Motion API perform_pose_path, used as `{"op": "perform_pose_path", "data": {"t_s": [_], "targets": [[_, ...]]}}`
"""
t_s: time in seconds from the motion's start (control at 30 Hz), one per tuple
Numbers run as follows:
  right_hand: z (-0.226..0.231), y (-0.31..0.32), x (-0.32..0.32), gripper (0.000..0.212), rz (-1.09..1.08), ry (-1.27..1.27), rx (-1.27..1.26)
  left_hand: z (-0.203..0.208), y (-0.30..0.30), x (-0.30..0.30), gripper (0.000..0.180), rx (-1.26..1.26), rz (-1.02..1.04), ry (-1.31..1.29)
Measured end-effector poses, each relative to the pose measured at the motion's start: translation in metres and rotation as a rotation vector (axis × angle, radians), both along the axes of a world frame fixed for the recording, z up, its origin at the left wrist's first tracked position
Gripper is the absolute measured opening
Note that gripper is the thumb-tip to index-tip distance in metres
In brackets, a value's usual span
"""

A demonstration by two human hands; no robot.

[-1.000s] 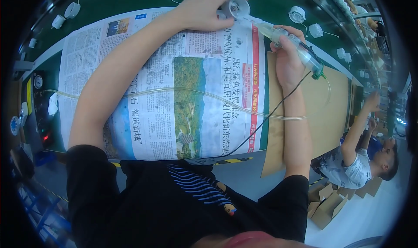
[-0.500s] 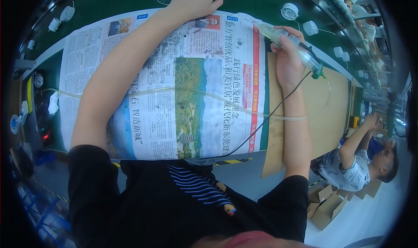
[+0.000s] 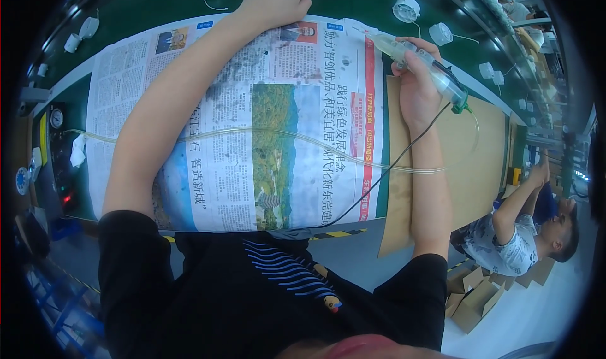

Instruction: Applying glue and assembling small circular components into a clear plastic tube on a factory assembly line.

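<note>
Grip clamped: our right hand (image 3: pixel 418 59) wraps the clear syringe (image 3: pixel 444 84)!
To its left, newspaper (image 3: pixel 344 195) and our left hand (image 3: pixel 279 3), whose hold we cannot tell.

Tube (image 3: pixel 252 129) and cable (image 3: pixel 411 144) cross the gap between forearms (image 3: pixel 432 201)
</note>
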State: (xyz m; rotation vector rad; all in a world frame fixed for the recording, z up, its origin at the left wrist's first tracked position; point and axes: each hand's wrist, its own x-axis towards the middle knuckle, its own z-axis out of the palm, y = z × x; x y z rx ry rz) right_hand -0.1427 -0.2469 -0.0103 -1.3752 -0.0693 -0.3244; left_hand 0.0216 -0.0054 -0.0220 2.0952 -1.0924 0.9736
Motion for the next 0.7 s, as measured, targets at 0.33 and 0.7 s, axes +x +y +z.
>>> {"op": "perform_pose_path", "data": {"t_s": [0.33, 0.7], "targets": [[0.002, 0.001, -0.002, 0.028, -0.013, 0.018, -0.019, 0.005, 0.001, -0.001, 0.039, 0.079, -0.203, 0.023], [0.0, 0.001, -0.002, 0.027, 0.028, 0.02, 0.02, 0.018, 0.001, -0.014, 0.036, -0.006, -0.205, 0.479]]}}
